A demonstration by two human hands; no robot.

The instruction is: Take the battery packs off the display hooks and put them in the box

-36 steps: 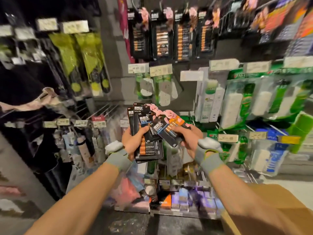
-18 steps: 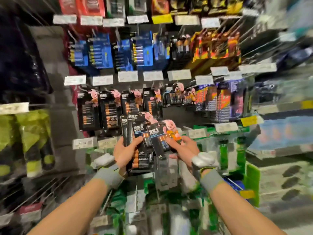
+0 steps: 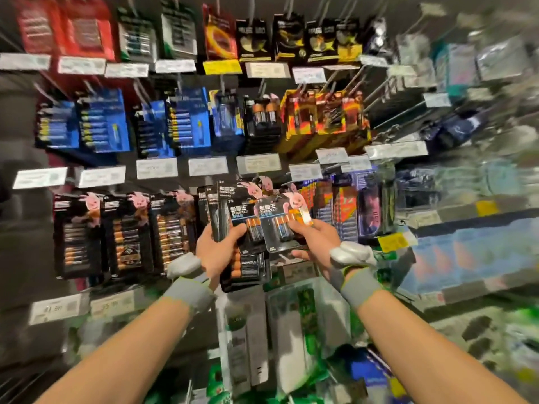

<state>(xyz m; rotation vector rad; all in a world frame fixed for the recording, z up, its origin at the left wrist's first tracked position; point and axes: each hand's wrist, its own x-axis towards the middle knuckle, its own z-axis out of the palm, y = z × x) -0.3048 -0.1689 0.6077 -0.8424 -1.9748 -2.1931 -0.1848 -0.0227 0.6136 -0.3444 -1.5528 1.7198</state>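
The left hand grips a fanned stack of battery packs, upright, long sides vertical. The right hand pinches a single pack overlapping the stack's right edge. Hanging packs lie to the left, nearer the left hand. The box is out of view. Behind is a dark display wall crowded with price labels.

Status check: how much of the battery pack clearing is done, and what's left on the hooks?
Several packs are already taken down: the left hand grips a stack of black battery packs and the right hand holds a single pack beside it. Left to do: three columns of hanging packs on the left, plus boxing what is held; the box is out of view.
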